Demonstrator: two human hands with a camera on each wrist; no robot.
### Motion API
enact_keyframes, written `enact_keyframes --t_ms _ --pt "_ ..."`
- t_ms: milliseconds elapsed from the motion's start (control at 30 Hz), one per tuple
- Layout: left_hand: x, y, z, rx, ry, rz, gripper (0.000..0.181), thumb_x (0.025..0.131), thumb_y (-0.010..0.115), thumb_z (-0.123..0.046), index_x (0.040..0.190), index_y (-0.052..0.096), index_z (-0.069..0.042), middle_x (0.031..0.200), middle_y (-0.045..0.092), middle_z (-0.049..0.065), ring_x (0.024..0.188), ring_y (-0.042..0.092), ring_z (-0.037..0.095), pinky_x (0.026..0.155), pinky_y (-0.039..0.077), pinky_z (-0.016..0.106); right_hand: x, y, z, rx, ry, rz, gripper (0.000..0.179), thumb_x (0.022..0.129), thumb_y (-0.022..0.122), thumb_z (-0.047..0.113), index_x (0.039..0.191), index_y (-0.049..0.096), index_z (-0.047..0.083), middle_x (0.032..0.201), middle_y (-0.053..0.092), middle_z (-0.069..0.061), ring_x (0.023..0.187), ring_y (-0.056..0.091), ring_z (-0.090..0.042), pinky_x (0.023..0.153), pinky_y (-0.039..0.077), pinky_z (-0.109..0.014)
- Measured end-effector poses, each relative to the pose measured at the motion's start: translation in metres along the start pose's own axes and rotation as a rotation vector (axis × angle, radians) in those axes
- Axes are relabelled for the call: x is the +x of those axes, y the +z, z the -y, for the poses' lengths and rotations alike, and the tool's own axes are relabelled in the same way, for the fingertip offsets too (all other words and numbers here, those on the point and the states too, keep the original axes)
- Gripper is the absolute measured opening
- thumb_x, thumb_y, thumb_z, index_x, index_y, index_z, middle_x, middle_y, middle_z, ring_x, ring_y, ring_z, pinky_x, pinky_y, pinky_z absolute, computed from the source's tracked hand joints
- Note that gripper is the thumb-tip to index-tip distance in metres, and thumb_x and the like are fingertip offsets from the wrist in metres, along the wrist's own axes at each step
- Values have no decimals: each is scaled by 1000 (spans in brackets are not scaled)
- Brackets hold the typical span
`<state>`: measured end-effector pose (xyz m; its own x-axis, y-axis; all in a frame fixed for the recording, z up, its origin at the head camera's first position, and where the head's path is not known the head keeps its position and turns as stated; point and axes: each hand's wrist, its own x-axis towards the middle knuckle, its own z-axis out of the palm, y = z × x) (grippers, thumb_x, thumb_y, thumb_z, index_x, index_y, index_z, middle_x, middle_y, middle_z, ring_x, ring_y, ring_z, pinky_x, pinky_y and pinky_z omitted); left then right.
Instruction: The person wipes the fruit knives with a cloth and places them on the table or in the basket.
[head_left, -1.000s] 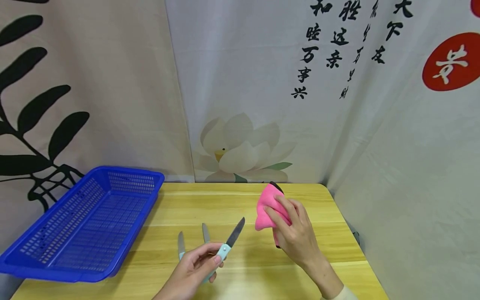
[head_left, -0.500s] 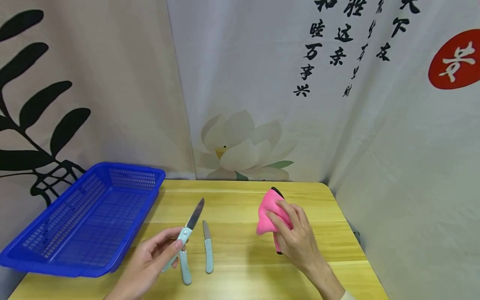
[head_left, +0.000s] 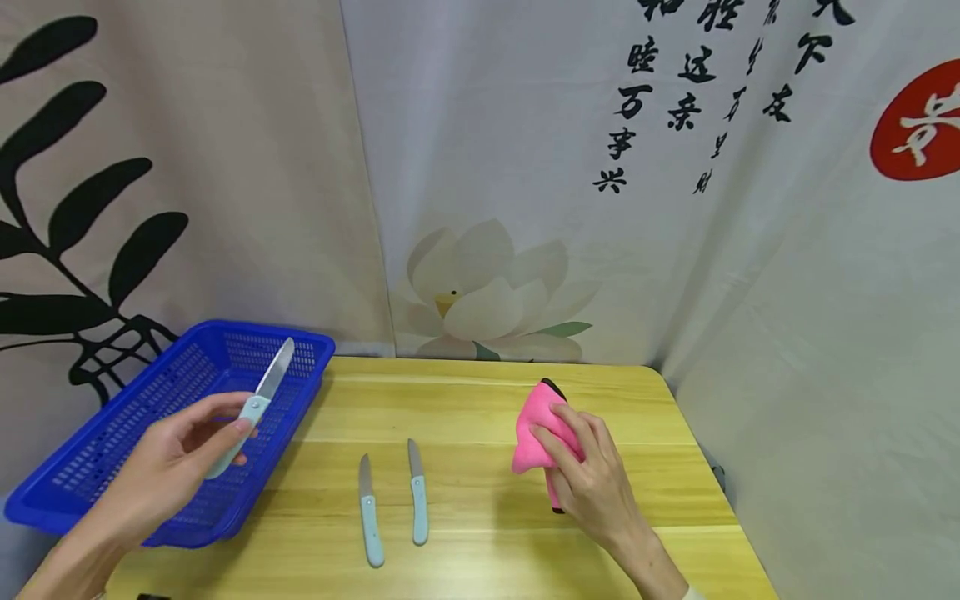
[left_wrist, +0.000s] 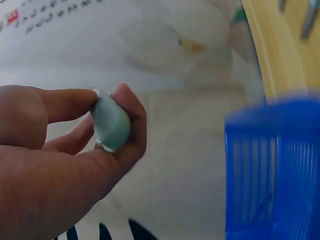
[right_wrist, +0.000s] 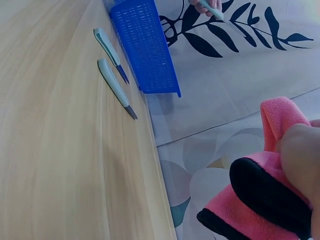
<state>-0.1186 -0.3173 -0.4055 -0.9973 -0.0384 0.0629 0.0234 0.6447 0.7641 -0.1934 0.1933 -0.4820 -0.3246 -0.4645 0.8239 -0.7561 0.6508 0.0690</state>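
Observation:
My left hand (head_left: pixel 180 450) grips a knife (head_left: pixel 255 407) by its pale blue handle, blade pointing up and away, above the blue plastic basket (head_left: pixel 258 492). In the left wrist view the handle's butt end (left_wrist: pixel 111 125) shows between thumb and fingers; the blade is hidden there. On the right, my right hand (head_left: pixel 592 483) holds a bunched pink cloth (head_left: pixel 538 425) with black edging above the table. Two more knives with the same pale blue handles lie on the table, one knife (head_left: pixel 370 517) nearer the basket and another knife (head_left: pixel 418 496) to its right.
The wooden table (head_left: pixel 465 417) carries the basket on its left side, overhanging the left edge. A fabric curtain (head_left: pixel 495 167) with printed leaves, a flower and writing hangs behind. A small dark object (head_left: pixel 153 597) shows at the bottom edge.
My left hand has carried the knife leftward, from above the table to over the basket, uncovering the two lying knives. My right hand with the cloth has stayed nearly still.

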Motion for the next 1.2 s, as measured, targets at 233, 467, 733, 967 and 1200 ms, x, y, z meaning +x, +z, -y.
enact_keyframes --t_ms 233,467,733,967,1200 --pt "32 -37 30 86 28 -2 47 122 54 -28 162 52 -4 138 69 22 94 71 -6 72 62 24 -2 -1 1 -1 3 10 39 112 47 15 132 80 12 145 70 -23 113 65 -39 88 57 -48" --pt "63 -52 53 205 80 -46 36 119 60 -18 148 63 2 123 75 23 87 63 -11 67 56 22 -5 -3 1 -6 14 26 40 114 45 16 132 80 12 145 70 -23 112 64 -38 89 57 -47" --pt "95 -60 74 371 70 16 32 115 65 -12 141 67 7 130 72 38 110 73 54 76 62 54 -9 -5 1 -1 10 48 38 105 53 10 133 79 11 147 69 -23 109 62 -37 87 57 -48" --pt "121 -60 93 449 105 53 27 109 68 -4 131 71 10 124 76 37 113 70 63 88 56 74 -12 -6 1 -7 16 79 39 106 52 11 134 79 12 149 68 -23 110 61 -36 85 60 -49" --pt "129 -57 94 490 91 68 45 112 61 -7 146 55 21 139 62 50 122 62 71 94 55 79 -14 -7 2 -13 10 83 38 107 52 12 134 79 12 149 68 -22 110 62 -36 87 58 -49"
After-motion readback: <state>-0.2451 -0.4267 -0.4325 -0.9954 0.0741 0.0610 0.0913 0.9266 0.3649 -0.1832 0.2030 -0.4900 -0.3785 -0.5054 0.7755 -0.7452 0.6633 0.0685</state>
